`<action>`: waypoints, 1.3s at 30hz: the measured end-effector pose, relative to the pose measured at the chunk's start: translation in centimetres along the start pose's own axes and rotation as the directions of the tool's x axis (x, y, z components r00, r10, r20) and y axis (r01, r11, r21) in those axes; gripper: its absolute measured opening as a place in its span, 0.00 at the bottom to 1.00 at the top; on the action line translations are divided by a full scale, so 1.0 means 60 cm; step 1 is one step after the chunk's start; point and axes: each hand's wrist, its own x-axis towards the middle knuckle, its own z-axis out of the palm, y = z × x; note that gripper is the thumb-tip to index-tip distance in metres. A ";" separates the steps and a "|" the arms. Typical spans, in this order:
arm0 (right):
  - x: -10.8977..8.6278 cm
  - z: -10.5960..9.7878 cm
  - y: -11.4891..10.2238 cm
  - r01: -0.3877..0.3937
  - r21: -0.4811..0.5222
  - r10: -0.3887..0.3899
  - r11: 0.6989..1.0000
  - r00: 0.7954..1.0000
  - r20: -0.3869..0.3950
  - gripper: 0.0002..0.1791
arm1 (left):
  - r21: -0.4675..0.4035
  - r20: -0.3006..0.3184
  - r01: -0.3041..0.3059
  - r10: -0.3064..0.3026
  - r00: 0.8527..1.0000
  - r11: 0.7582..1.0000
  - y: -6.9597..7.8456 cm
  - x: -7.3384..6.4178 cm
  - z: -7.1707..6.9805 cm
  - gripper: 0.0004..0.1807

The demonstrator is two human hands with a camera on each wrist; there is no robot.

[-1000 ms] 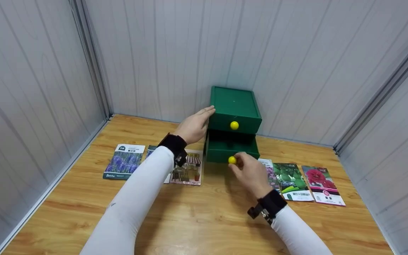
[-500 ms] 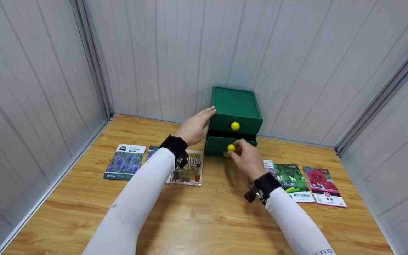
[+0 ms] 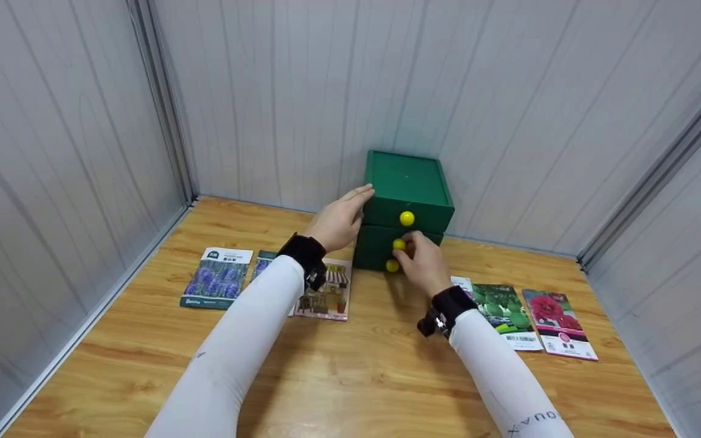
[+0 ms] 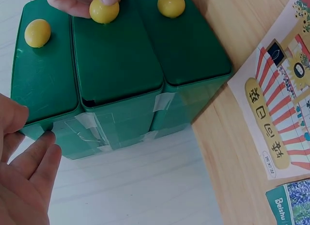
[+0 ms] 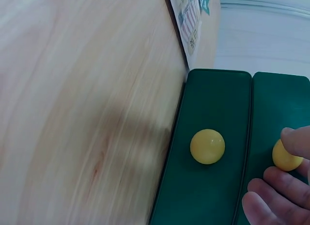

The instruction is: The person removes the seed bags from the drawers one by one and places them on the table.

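Note:
A small green cabinet (image 3: 411, 176) with three drawers stands against the back wall, each drawer front bearing a round yellow knob. Against the cabinet's upper left side rests my left hand (image 3: 335, 224), fingers extended; the left wrist view shows its fingertips (image 4: 47, 140) at the top drawer's edge. My right hand (image 3: 426, 261) pinches the middle drawer's knob (image 5: 285, 157) between thumb and fingers. That drawer sits pushed in, its front (image 4: 118, 60) nearly level with its neighbours. The top knob (image 3: 407, 218) and bottom knob (image 3: 392, 265) are untouched.
Left of the cabinet lie a lavender-picture packet (image 3: 215, 277), a second packet (image 3: 263, 263) partly behind the arm, and one with a striped-awning shop (image 3: 331, 292). On the right are a green-fruit packet (image 3: 505, 310), a pink-flower packet (image 3: 558, 319) and one mostly hidden by my right hand.
The middle drawer, pulled out a second ago, has slid back into the cabinet with my right hand on its knob. My left hand stays against the cabinet's side.

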 end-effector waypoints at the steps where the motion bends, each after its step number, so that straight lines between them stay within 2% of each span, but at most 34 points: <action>1: 0.002 0.000 0.000 0.001 -0.001 -0.001 1.000 1.000 -0.002 0.16 | -0.003 0.000 0.004 -0.004 1.000 1.000 0.001 0.000 0.000 0.29; 11: 0.007 0.007 -0.004 -0.030 0.003 0.030 1.000 1.000 0.000 0.15 | -0.032 0.002 0.018 -0.018 1.000 0.999 0.002 0.001 0.002 0.29; 18: 0.004 0.016 -0.002 -0.053 0.094 0.057 0.994 0.998 -0.034 0.19 | -0.023 -0.002 0.016 -0.016 1.000 1.000 0.000 0.002 0.002 0.30; 22: -0.002 0.026 0.001 -0.091 0.121 0.100 0.988 0.993 -0.070 0.20 | -0.019 -0.001 0.008 -0.009 1.000 1.000 0.002 0.003 0.003 0.32; 26: -0.007 0.036 0.003 -0.155 0.082 0.160 0.984 0.986 -0.056 0.19 | -0.015 -0.002 0.012 -0.012 1.000 1.000 0.003 0.002 0.005 0.33; 31: -0.011 0.046 0.005 -0.231 -0.012 0.230 0.973 0.973 -0.027 0.19 | -0.015 0.003 0.006 -0.006 1.000 1.000 0.005 0.001 0.005 0.33; 39: -0.013 0.063 0.009 -0.243 -0.086 0.245 0.966 0.969 0.013 0.19 | -0.008 0.002 0.010 -0.010 1.000 1.000 0.006 -0.002 0.005 0.36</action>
